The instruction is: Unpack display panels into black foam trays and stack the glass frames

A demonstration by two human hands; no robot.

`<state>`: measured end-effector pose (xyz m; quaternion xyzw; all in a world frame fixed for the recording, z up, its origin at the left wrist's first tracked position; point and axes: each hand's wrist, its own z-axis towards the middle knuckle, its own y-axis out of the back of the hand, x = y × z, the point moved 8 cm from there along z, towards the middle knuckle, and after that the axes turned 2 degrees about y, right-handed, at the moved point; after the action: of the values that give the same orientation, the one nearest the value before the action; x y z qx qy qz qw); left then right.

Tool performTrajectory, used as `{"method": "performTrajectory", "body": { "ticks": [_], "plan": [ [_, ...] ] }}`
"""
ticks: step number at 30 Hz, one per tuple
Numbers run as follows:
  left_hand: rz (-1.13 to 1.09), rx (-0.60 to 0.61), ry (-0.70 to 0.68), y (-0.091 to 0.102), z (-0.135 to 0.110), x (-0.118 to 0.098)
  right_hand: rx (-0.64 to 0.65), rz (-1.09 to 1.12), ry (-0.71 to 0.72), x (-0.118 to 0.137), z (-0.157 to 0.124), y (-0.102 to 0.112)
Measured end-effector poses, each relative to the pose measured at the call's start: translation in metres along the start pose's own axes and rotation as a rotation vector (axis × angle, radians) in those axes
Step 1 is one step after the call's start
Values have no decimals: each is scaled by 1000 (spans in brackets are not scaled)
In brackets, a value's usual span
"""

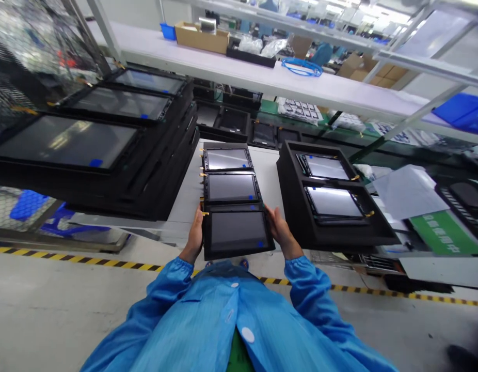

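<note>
My left hand [194, 238] and my right hand [281, 232] grip opposite side edges of a black-framed display panel [239, 231]. The panel has a blue tab at its lower right corner and sits nearest my body. Beyond it two similar panels, a middle display panel [233, 187] and a far display panel [227, 158], lie in a row on a dark foam tray [219, 146]. Yellow tabs stick out along their left sides. Whether the held panel rests on anything is hidden.
To the left, stacked black trays [157, 170] carry larger display panels. A black foam box [289, 196] with two compartments of panels stands on the right. Behind runs a white shelf [239, 70] with a cardboard box [202, 39] and coiled blue cable [302, 67]. A green sign [444, 235] lies far right.
</note>
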<state>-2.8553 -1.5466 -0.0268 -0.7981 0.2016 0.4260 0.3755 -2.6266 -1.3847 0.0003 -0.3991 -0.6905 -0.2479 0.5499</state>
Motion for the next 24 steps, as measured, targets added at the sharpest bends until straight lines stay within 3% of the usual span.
{"method": "performTrajectory", "body": {
  "ticks": [3, 7, 14, 17, 24],
  "plan": [
    [20, -18, -63, -6, 1, -12, 92, -8, 60, 9, -2, -18],
    [49, -26, -23, -7, -9, -15, 107, -4, 97, 15, -14, -28],
    [59, -202, 32, 3, -40, 0, -26, -179, 168, 17, -28, 8],
    [30, -167, 90, -9, -48, 4, -13, -158, 106, 14, -27, 17],
    [162, -94, -109, -40, -53, -39, 28, -153, 123, 26, -22, 24]
  ]
}}
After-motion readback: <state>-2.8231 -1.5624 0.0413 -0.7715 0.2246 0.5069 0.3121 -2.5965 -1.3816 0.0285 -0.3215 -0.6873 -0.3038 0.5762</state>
